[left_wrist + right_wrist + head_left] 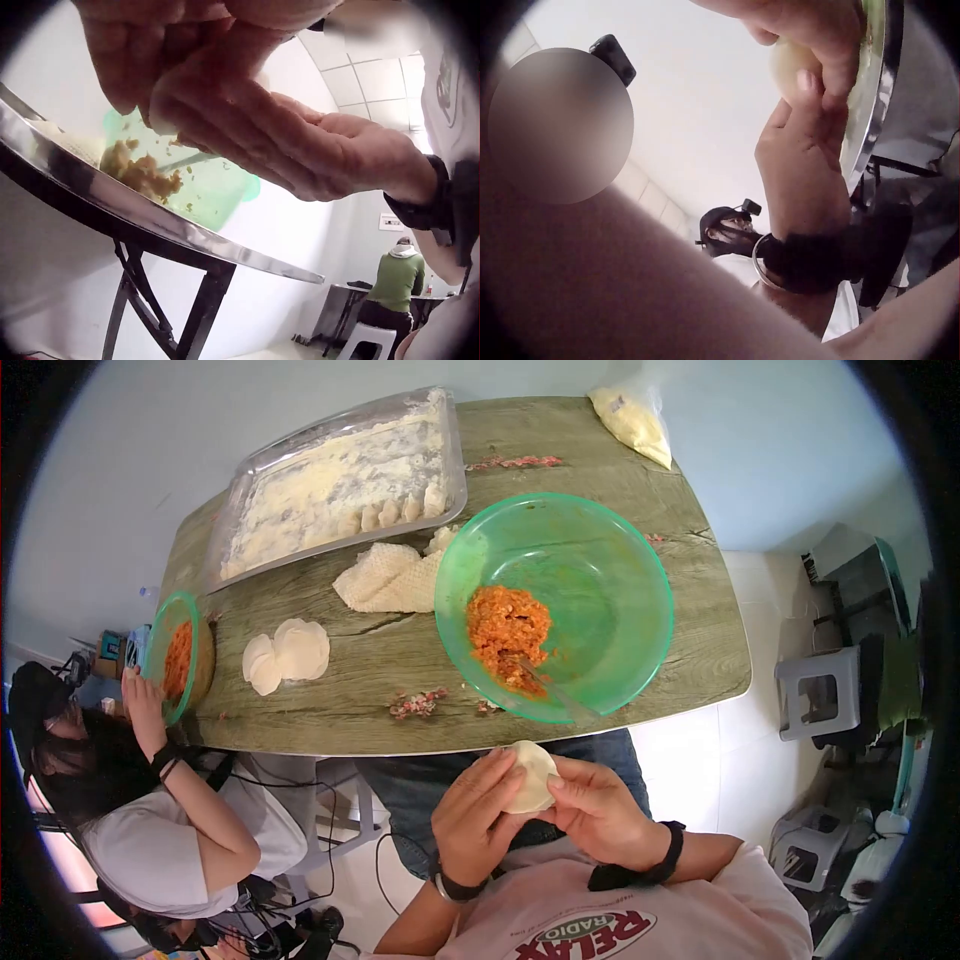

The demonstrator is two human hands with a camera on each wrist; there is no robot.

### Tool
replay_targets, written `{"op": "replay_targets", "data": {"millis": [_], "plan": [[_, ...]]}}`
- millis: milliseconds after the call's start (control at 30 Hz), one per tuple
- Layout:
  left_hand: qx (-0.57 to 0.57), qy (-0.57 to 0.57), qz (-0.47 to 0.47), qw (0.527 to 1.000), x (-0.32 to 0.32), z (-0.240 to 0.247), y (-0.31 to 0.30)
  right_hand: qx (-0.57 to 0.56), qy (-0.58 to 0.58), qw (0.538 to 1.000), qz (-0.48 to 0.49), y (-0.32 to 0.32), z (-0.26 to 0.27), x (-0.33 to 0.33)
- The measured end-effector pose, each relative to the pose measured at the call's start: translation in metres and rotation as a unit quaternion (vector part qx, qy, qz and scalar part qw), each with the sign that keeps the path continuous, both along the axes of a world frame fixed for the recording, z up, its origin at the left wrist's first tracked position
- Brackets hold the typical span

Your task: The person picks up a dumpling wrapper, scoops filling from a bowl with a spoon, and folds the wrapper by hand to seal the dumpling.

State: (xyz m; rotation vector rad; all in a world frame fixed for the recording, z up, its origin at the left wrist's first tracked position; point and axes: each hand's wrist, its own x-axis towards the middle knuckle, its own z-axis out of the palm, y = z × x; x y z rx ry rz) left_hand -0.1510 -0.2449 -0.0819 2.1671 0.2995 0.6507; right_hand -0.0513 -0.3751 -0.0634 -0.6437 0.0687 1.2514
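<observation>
We grip dough wrapper [532,780] between left hand [474,818] and right hand [606,818], right thumb on its face, just off near edge of table [350,705].

Pale wall [800,450], white tiled floor [700,770], grey stools [820,693]

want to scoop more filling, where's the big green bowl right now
In the head view, the big green bowl sits right of centre on the table, just right of the crumpled cloth.

Bright diffuse indoor light, fisheye-curved edges, dark vignetted corners, dim shaded wrist views
</observation>
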Motion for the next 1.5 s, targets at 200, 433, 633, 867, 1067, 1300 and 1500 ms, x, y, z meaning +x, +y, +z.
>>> {"op": "replay_targets", "data": {"millis": [200, 433, 633, 867, 1067, 1300, 1500], "plan": [[-0.053, 0.019, -0.04, 0.998, 0.0, 0.008, 0.003, 0.0, -0.012, 1.0, 0.022, -0.004, 0.001, 0.004], [-0.023, 0.025, -0.048, 0.998, 0.004, 0.01, 0.002, -0.037, -0.078, 0.996, 0.01, -0.004, 0.001, 0.004], [-0.065, 0.042, -0.033, 0.996, 0.002, 0.012, -0.003, -0.088, -0.126, 0.988, -0.028, -0.006, -0.004, 0.002], [-0.548, 0.013, -0.01, 0.836, 0.004, 0.006, -0.011, -0.155, -0.428, 0.89, -0.019, -0.008, -0.009, 0.003], [-0.227, 0.026, 0.045, 0.973, 0.006, 0.006, -0.008, -0.165, -0.368, 0.915, -0.026, -0.009, -0.012, 0.002], [0.031, -0.045, 0.018, 0.998, 0.01, 0.005, -0.002, -0.133, -0.32, 0.938, 0.005, -0.01, -0.011, 0.005], [0.074, -0.074, 0.039, 0.994, 0.01, 0.001, 0.001, -0.132, -0.267, 0.954, 0.03, -0.011, -0.008, 0.006]]}}
